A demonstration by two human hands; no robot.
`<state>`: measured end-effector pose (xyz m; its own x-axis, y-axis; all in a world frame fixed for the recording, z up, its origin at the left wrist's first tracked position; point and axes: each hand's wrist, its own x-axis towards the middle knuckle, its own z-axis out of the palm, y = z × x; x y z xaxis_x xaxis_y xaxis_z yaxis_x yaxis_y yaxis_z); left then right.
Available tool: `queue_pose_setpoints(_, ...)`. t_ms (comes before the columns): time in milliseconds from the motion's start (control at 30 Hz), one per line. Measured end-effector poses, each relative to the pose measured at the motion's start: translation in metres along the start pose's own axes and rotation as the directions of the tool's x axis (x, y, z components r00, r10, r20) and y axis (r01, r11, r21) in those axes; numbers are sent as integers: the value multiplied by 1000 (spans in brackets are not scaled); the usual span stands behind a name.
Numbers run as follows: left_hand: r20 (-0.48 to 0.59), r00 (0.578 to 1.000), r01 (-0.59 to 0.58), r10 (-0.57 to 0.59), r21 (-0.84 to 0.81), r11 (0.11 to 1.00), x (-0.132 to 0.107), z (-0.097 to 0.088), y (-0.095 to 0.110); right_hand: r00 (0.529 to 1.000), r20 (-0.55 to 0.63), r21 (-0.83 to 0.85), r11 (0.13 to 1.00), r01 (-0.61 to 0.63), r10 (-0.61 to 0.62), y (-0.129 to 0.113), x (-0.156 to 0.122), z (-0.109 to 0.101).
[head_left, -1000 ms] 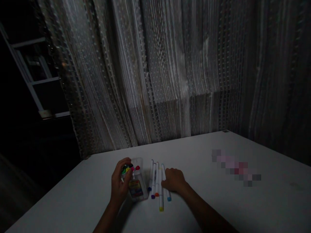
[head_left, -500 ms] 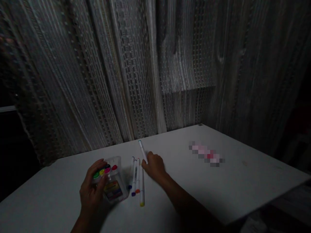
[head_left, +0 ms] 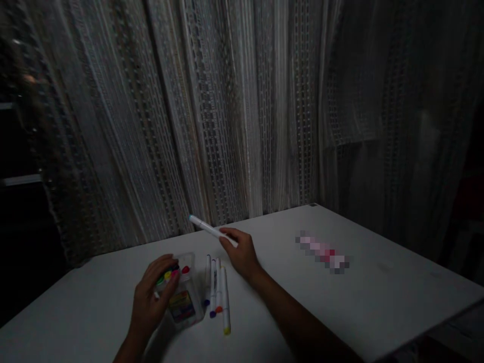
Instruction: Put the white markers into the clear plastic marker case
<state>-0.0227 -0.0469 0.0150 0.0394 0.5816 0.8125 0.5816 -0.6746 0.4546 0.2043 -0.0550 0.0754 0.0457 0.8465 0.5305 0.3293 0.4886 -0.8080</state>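
My right hand (head_left: 241, 253) is closed on a white marker (head_left: 206, 228), lifted off the table with its pale blue tip pointing up and left. My left hand (head_left: 153, 297) wraps round a clear plastic marker case (head_left: 184, 297) that lies on the table, with several coloured marker caps showing at its open end. Three white markers (head_left: 218, 293) lie side by side on the table just right of the case, between my two hands.
The white table (head_left: 363, 297) has its far corner at the upper right and its right edge close by. A pale curtain (head_left: 227, 116) hangs right behind the table. A blurred pinkish patch (head_left: 323, 250) lies on the table's right part.
My right hand took one marker from the row and lifted it off the table, tilting it up and to the left. My left hand stayed on the case.
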Motion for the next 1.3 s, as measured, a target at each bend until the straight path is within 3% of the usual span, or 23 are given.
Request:
queue_pose_setpoints(133,-77,996,42,-44,-20,999,-6,6,6,998,57,-121,993,-10,17,-34,13,-19)
queue_pose_setpoints(267,-83,995,44,-47,-33,998,-8,8,10,984,151,-222,967,127,-94,-54,25,-28)
queue_pose_setpoints(367,-93,994,45,-48,-31,998,-9,8,10,973,221,-314,941,129,-59,-65,32,-23)
queue_pose_setpoints(500,-101,994,40,-43,-27,999,-10,9,9,942,335,-418,892,173,-25,-74,36,2)
queue_pose_setpoints(600,-108,994,14,-18,-33,999,-10,9,9,899,436,-489,829,270,-36,-73,35,27)
queue_pose_setpoints(767,-106,994,-12,5,-66,998,-11,8,12,779,627,-555,699,451,-4,-60,26,55)
queue_pose_setpoints(967,-87,996,-3,-3,-68,998,-14,8,11,786,616,-574,653,493,-52,-47,20,58)
queue_pose_setpoints(1200,-97,995,-8,2,-61,998,-15,9,8,719,693,-543,620,566,-50,-42,17,59)
queue_pose_setpoints(1300,-94,996,-12,6,-67,998,-15,9,8,743,665,-532,649,544,-77,-43,14,58)
